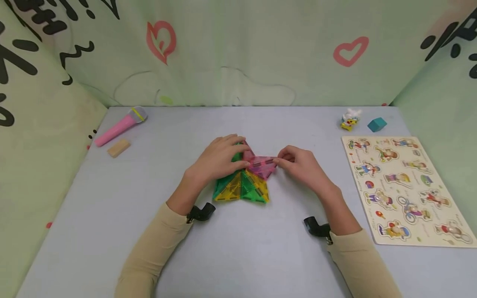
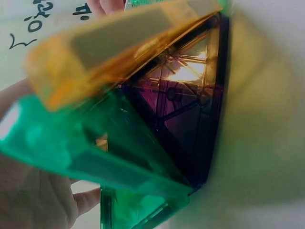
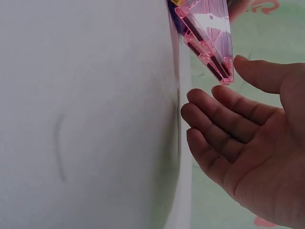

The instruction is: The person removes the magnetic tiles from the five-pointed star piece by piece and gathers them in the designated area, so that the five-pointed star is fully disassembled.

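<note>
A small structure of see-through magnetic tiles stands mid-table, its front made of yellow tiles (image 1: pixel 229 189) and green tiles (image 1: pixel 251 188). My left hand (image 1: pixel 220 158) grips it from the left, fingers over the top and thumb at the front. In the left wrist view, an orange-yellow tile (image 2: pixel 128 45) and a green tile (image 2: pixel 90 138) slant close to the camera, partly hiding that hand. Pink triangular tiles (image 1: pixel 262 166) jut out to the right. Their outer corner lies between the thumb and index finger of my right hand (image 1: pixel 303 165), which pinches it; the other fingers are loosely curled.
On the right lies a wooden picture board (image 1: pixel 406 190), with a small figurine (image 1: pixel 350 119) and a teal block (image 1: pixel 377 124) behind it. A pink toy microphone (image 1: pixel 121 126) and a wooden block (image 1: pixel 119 148) are at the back left. Printed curtains (image 1: pixel 253 49) enclose the table.
</note>
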A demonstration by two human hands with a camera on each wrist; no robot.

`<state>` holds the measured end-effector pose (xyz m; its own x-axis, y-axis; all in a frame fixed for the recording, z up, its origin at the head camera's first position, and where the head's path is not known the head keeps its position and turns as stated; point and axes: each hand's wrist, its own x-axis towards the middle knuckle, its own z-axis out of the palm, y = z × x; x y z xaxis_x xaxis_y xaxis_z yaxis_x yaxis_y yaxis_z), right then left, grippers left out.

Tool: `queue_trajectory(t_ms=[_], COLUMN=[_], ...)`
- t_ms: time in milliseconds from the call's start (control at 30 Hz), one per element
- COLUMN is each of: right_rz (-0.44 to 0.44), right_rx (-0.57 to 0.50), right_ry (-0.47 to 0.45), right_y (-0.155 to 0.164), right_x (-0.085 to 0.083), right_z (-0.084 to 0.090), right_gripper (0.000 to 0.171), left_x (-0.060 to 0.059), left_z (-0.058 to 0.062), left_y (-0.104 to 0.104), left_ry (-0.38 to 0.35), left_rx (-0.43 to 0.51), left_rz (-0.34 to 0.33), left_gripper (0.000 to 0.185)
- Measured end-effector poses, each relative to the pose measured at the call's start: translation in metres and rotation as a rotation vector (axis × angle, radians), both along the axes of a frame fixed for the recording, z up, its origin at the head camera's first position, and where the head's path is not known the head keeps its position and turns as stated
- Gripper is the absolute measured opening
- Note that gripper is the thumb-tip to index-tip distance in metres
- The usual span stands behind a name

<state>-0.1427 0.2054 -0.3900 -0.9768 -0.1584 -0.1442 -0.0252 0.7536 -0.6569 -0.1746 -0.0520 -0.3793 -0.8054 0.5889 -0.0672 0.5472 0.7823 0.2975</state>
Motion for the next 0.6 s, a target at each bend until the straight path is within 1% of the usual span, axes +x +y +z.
queue_trajectory(t_ms=[100, 200, 433, 600], right_rz=[-0.02, -0.03, -0.059, -0.082], right_rx=[0.013, 0.002, -0.096, -0.17], right_ry=[-0.026, -0.054, -0.151, -0.199], right_y=[0.0001, 0.0006, 0.0021, 0.0029], right_x=[-0.0003, -0.0015, -0.0036, -0.0036], right_z=[-0.0004, -0.0006, -0.0014, -0.0015], right_gripper=[0.029, 0.03, 0.037, 0.038], left_x=[-0.0021, -0.0041, -0.0067, -0.0076], left_z=[0.0002, -0.0003, -0.0007, 0.0], left_y=[0.0021, 0.0037, 0.0066, 0.0075], left_ry=[-0.015, -0.029, -0.069, -0.081], left_rx=[0.005, 0.013, 0.037, 0.043], left_rz=[-0.025, -0.045, -0.071, -0.081], left_gripper=[0.045, 0.041, 0.038, 0.035])
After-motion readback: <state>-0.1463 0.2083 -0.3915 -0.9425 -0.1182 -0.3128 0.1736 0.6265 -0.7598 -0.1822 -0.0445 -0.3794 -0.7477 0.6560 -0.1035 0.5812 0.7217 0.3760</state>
